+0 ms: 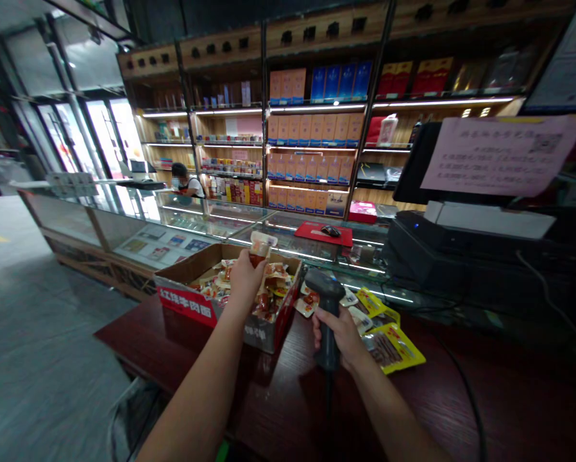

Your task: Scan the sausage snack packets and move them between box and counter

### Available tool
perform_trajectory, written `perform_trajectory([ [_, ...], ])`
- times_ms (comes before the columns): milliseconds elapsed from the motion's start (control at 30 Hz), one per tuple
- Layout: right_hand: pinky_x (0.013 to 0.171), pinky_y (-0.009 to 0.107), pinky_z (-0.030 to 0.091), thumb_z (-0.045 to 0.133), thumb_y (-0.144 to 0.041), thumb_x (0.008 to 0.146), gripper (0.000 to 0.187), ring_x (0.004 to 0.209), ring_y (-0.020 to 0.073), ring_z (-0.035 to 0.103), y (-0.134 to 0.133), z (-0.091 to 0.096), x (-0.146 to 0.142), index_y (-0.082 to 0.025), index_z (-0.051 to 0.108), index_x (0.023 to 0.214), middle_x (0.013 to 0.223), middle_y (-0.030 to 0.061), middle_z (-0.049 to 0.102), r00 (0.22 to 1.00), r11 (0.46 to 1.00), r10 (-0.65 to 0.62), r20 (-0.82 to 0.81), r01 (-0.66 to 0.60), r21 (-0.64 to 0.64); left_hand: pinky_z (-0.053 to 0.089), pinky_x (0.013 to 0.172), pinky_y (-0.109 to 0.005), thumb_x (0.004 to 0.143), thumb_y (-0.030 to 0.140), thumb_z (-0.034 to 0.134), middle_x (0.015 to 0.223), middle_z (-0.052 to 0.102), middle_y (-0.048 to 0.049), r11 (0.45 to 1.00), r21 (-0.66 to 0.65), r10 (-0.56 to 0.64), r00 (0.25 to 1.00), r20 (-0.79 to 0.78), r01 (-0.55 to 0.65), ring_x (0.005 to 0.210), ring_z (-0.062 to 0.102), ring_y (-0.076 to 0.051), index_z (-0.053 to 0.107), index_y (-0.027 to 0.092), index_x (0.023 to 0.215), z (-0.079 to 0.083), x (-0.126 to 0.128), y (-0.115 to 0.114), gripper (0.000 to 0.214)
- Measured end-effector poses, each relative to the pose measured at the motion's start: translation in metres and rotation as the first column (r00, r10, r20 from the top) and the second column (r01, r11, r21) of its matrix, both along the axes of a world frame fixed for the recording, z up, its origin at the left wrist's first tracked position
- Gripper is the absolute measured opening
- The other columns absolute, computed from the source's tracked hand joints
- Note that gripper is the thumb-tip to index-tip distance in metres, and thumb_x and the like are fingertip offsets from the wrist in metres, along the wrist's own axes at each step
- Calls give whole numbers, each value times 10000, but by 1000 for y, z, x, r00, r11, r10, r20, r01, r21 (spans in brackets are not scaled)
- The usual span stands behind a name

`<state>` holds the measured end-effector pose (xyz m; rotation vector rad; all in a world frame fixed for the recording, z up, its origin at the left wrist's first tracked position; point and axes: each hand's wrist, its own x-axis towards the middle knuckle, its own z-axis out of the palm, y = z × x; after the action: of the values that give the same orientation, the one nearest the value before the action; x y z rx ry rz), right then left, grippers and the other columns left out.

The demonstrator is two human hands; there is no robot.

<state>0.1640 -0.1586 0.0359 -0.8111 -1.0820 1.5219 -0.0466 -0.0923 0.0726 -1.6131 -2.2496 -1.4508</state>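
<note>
Holding up a small snack packet above the cardboard box, pinched at its lower end in the left hand, grip closed tight on it. Raised just left of the barcode scanner, near it but not touching. Clutching that scanner by the handle in the right hand, grip wrapped fully round, head tipped up toward the packet, cord trailing down across the dark red bench.

Looks like the scanning step, packet presented to the reader; cannot tell from here whether the code faces the window. Calls for the printed code turned square to the scanner head and held steady, close but clear.

Moving outward: box heaped with more red-and-orange packets, standing at the bench's left end; yellow packets fanned flat on the bench just right of the scanner. Beyond, glass counter, red mat with a mouse on it, dark till screen with a pink notice taped to its back, lit shelves of boxed goods, and a person seated far back.
</note>
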Motion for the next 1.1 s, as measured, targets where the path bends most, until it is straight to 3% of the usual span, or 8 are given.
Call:
perform_trajectory([
  [133, 319, 200, 434, 719, -345, 636, 374, 350, 93, 476, 2, -3, -12, -177, 535, 915, 503, -69, 538, 1000, 1000, 29, -7, -29, -2, 441, 809, -384, 750, 351, 578, 1013, 636, -129, 991, -54, 119, 991, -63, -122, 974, 595, -278, 512, 172, 1074, -8, -23, 4, 376],
  [233, 325, 199, 438, 711, -338, 654, 357, 348, 92, 478, 3, -4, -17, -176, 532, 917, 501, -68, 542, 999, 999, 51, -8, -51, 13, 398, 898, -453, 747, 335, 585, 1148, 561, -161, 986, 44, 162, 981, -110, -158, 1098, 523, -305, 484, 159, 1135, -14, -24, 6, 439],
  [467, 307, 195, 432, 703, -339, 664, 340, 339, 85, 466, 4, -7, -5, -171, 536, 908, 501, -68, 530, 1000, 1000, 14, -7, -14, 9, 350, 1000, -430, 731, 244, 608, 1205, 475, -167, 923, 379, -40, 995, -93, 73, 1189, 428, -279, 425, 118, 1183, -8, 18, 5, 503],
  [567, 307, 201, 435, 710, -350, 652, 351, 342, 89, 467, 5, -13, 10, -165, 539, 897, 494, -66, 531, 999, 999, -33, 9, 33, 1, 355, 1001, -424, 755, 220, 578, 1203, 480, -146, 890, 395, -206, 974, -94, 227, 1185, 436, -259, 402, 146, 1205, -13, 53, 2, 489],
  [700, 308, 205, 433, 727, -382, 633, 338, 344, 92, 476, 5, -24, 39, -173, 544, 826, 489, -64, 542, 990, 992, -127, 57, 128, -5, 398, 959, -384, 762, 231, 568, 1169, 510, -144, 887, 231, -413, 911, 5, 401, 1140, 483, -239, 422, 134, 1180, -42, 106, 6, 453],
  [833, 305, 215, 433, 764, -397, 572, 396, 332, 99, 475, 3, -35, 70, -173, 550, 818, 471, -68, 541, 966, 968, -248, 78, 251, -22, 387, 955, -353, 746, 222, 588, 1184, 521, -168, 905, -82, -410, 907, 99, 418, 1140, 491, -244, 468, 103, 1142, -82, 141, 21, 431],
  [967, 313, 211, 436, 782, -395, 558, 431, 347, 96, 471, 5, -41, 88, -177, 543, 843, 472, -70, 539, 951, 950, -310, 3, 310, -33, 378, 940, -315, 809, 202, 505, 1208, 541, -161, 897, -284, -344, 938, 36, 339, 1130, 508, -225, 480, 120, 1177, -109, 144, 35, 378],
  [1100, 312, 214, 434, 774, -400, 581, 436, 345, 98, 473, 6, -43, 91, -177, 537, 871, 475, -69, 544, 950, 950, -311, -7, 311, -17, 409, 861, -327, 835, 338, 488, 1137, 594, -178, 861, -423, -343, 936, -75, 282, 1053, 559, -250, 362, 119, 1322, -120, 136, 40, 549],
])
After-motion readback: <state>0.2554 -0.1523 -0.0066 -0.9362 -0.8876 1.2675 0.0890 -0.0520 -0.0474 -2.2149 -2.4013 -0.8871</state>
